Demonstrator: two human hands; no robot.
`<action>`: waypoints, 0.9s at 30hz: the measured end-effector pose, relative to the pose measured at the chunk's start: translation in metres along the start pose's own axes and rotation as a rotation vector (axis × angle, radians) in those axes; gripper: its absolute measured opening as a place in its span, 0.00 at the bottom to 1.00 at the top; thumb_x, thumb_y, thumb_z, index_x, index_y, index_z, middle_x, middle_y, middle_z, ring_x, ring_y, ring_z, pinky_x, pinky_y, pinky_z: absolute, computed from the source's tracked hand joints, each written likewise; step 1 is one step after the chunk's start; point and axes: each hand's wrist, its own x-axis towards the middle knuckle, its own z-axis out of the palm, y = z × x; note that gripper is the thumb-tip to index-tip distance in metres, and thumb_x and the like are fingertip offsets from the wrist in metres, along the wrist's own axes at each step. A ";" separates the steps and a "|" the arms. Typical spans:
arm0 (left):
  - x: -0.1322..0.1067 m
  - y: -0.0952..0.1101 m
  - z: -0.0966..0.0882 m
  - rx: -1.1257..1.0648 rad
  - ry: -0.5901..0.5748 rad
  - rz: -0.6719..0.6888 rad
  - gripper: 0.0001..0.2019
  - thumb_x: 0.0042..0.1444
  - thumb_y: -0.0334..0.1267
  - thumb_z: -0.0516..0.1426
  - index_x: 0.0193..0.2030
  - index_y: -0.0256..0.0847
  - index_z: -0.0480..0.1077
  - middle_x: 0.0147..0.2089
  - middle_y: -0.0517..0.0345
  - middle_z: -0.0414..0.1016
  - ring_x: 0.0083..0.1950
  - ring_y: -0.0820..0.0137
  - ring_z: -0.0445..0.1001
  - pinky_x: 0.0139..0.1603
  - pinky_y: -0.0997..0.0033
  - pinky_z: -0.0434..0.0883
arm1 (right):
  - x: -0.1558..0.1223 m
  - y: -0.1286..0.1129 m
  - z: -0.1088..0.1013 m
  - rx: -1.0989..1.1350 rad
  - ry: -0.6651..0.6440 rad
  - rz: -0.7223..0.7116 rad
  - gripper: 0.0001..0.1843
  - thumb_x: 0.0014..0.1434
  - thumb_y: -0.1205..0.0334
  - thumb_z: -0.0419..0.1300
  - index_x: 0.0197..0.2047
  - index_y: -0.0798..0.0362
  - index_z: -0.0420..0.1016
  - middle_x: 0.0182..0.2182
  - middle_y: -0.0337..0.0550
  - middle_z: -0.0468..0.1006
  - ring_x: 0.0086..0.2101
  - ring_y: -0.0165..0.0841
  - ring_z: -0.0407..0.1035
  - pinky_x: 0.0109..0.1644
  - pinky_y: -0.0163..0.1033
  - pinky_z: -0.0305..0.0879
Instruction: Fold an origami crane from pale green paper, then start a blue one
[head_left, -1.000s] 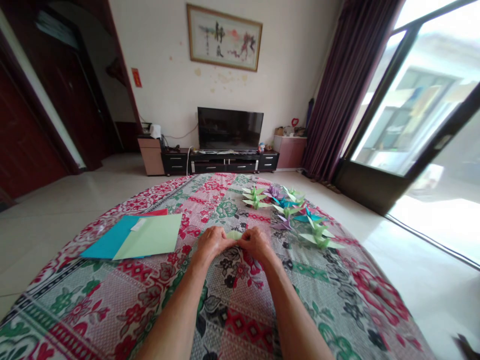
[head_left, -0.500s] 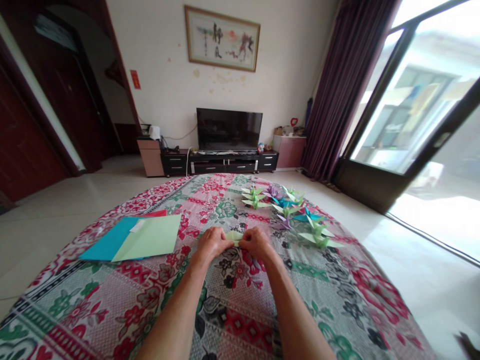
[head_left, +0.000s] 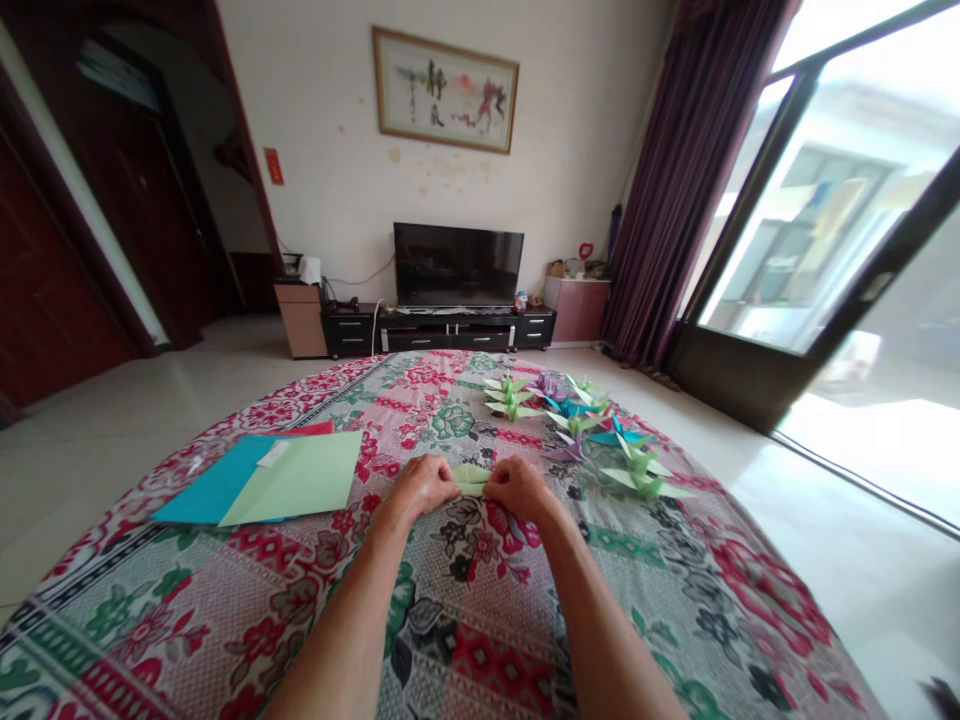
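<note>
Both hands, the left hand (head_left: 424,483) and the right hand (head_left: 517,485), pinch the two ends of a folded green paper (head_left: 472,478) between thumb and fingers, and its middle part shows in the gap between them. Biggest of the things near this folded paper is the desk (head_left: 187,640), covered with a flowered cloth, which spreads below it and on all its sides; whether the paper touches the cloth, I cannot tell. Well beyond the folded paper, on the wall, hangs a framed picture (head_left: 447,90), and under this stands a black television (head_left: 458,268). To the left of the folded paper, well apart from it, lie a blue sheet (head_left: 206,485), a green sheet (head_left: 307,480) partly over it, and a red sheet (head_left: 319,429) that shows only at the far edge. To the right of the folded paper and beyond it stand paper cranes (head_left: 641,480) in green, blue and purple, close together, so their exact number is not clear. Smallest is a white slip (head_left: 273,453), left of the folded paper, upon the sheets.
</note>
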 end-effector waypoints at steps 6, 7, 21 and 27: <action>0.002 0.000 0.002 0.004 0.009 -0.005 0.08 0.40 0.43 0.60 0.27 0.42 0.74 0.27 0.59 0.75 0.32 0.69 0.72 0.28 0.76 0.63 | -0.001 -0.008 0.006 -0.012 0.033 0.068 0.11 0.43 0.56 0.60 0.19 0.55 0.76 0.15 0.35 0.69 0.19 0.24 0.59 0.21 0.29 0.46; 0.001 0.001 0.001 0.005 0.011 -0.007 0.08 0.40 0.43 0.60 0.27 0.42 0.74 0.27 0.59 0.75 0.32 0.68 0.72 0.28 0.76 0.63 | -0.002 -0.010 0.007 -0.025 0.059 0.090 0.12 0.42 0.54 0.61 0.19 0.55 0.75 0.15 0.36 0.69 0.19 0.24 0.59 0.20 0.29 0.45; 0.010 -0.010 0.003 -0.064 -0.007 0.019 0.07 0.38 0.33 0.60 0.29 0.41 0.75 0.25 0.61 0.75 0.31 0.71 0.73 0.29 0.77 0.65 | 0.001 -0.007 0.003 -0.046 0.028 0.070 0.06 0.43 0.63 0.61 0.20 0.56 0.75 0.15 0.34 0.69 0.18 0.22 0.58 0.20 0.28 0.45; 0.006 -0.012 -0.002 -0.125 -0.052 0.036 0.10 0.38 0.30 0.57 0.31 0.39 0.75 0.26 0.62 0.75 0.28 0.73 0.70 0.26 0.79 0.62 | 0.001 -0.007 0.001 -0.060 0.014 0.050 0.06 0.43 0.63 0.60 0.21 0.56 0.75 0.15 0.34 0.69 0.18 0.22 0.58 0.21 0.28 0.46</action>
